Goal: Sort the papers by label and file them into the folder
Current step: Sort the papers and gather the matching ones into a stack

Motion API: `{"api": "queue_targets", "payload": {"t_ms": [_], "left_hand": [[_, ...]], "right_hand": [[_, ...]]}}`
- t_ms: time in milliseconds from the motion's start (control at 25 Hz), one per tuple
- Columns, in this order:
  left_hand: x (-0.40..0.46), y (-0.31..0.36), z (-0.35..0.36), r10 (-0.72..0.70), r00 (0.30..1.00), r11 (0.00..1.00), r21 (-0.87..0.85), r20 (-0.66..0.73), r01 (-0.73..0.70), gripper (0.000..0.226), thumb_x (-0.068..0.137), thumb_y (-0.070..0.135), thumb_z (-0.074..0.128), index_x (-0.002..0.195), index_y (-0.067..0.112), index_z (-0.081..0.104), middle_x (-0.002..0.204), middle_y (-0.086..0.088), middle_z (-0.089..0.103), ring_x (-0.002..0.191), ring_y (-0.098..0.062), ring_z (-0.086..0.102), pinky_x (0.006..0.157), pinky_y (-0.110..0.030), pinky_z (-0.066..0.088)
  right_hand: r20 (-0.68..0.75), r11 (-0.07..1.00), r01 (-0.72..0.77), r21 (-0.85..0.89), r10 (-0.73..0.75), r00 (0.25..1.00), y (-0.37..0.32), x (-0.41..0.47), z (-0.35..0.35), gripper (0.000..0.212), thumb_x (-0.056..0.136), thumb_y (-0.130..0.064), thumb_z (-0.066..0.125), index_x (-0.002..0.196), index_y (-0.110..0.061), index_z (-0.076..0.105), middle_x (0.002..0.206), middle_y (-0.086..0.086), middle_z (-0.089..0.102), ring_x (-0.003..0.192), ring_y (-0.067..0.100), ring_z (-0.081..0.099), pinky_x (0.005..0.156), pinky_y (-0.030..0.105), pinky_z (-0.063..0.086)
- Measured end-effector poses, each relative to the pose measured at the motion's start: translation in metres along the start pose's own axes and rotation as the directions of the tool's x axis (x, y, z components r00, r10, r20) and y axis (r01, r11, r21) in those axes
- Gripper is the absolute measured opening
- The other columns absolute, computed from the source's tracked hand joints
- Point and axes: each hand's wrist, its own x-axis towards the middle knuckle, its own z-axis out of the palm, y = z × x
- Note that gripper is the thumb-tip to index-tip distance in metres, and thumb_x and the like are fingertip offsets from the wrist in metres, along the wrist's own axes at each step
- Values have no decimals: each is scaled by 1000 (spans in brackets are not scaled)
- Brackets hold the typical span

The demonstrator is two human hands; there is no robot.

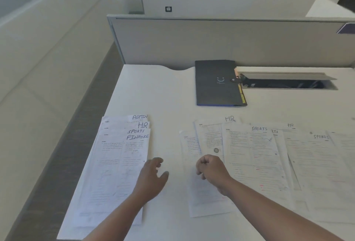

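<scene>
A staggered pile of papers [115, 160] lies at the left of the white desk [165, 106], its top edges reading ADMIN, HR, SPORTS and FINANCE. Several loose sheets [257, 156] are spread at the right, labelled HR and SPORTS. A closed dark folder [215, 83] with coloured tabs along its right edge rests at the back of the desk. My left hand [152, 177] hovers at the right edge of the left pile, fingers apart, holding nothing. My right hand [210, 167] is curled over the leftmost loose sheet [201, 192]; whether it pinches the sheet is unclear.
A grey partition [211, 40] closes off the back of the desk. An open cable tray [288, 83] is sunk into the desktop to the right of the folder. The desk's left edge drops to a dark floor strip [63, 164].
</scene>
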Motion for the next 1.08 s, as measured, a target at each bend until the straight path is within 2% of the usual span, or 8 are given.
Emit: {"api": "queue_targets", "payload": {"t_ms": [120,320,440,640,760,880,1000,1080], "left_hand": [[-7,35,54,-16,1000,1000,2,27,16,43,93,27,72,132,19,58,119,4,55,99,-13,58,85,-23,42],[-14,86,110,-88,991,995,-61,-100,82,36,93,23,72,127,16,62,118,1,60,94,-10,60,82,-26,46],[-19,113,131,-117,988,989,-100,-98,107,35,94,25,70,127,19,62,122,4,62,96,-5,62,81,-26,47],[-16,142,152,-152,988,982,-107,19,153,41,95,29,69,134,22,57,122,0,65,104,-14,64,80,-24,45],[-11,151,159,-145,986,987,-50,87,150,45,95,31,67,137,23,56,121,7,63,109,-15,64,87,-27,49],[-6,153,166,-184,977,976,-98,106,194,39,94,30,68,131,24,58,115,10,62,109,-15,64,93,-33,53],[-6,151,168,-194,980,967,-161,41,198,34,95,26,68,127,22,60,115,7,63,107,-14,63,90,-33,52],[-5,149,167,-223,965,970,-126,-138,206,41,94,26,68,134,21,58,133,1,59,118,-21,57,98,-36,47]], "right_hand": [[-88,997,38,-65,-43,995,30,-2,-59,13,88,-12,58,84,-16,70,78,3,73,65,16,59,60,29,48],[-258,993,73,-89,-94,962,80,0,-146,10,93,-15,59,92,-21,68,83,-2,70,71,15,61,65,31,50],[-361,992,75,-103,-107,926,97,5,-177,21,94,-16,59,114,-21,66,104,-5,67,94,19,65,77,33,51],[-460,995,-12,-100,-36,887,105,19,-212,54,90,-21,65,142,-21,53,146,1,48,131,28,49,97,47,51],[-413,997,-29,-74,-4,911,104,21,-222,61,89,-22,66,146,-22,46,146,1,46,120,23,53,90,42,51],[-368,999,-43,-15,35,929,101,27,-230,61,90,-20,68,146,-20,44,121,-3,57,100,18,60,74,33,48],[-354,998,-55,18,58,933,105,36,-230,22,94,-13,62,115,-12,59,94,-3,61,74,15,57,63,29,42],[-352,998,-19,53,36,935,105,40,-228,9,97,-9,56,95,-4,63,79,7,62,63,16,50,60,30,39]]}}
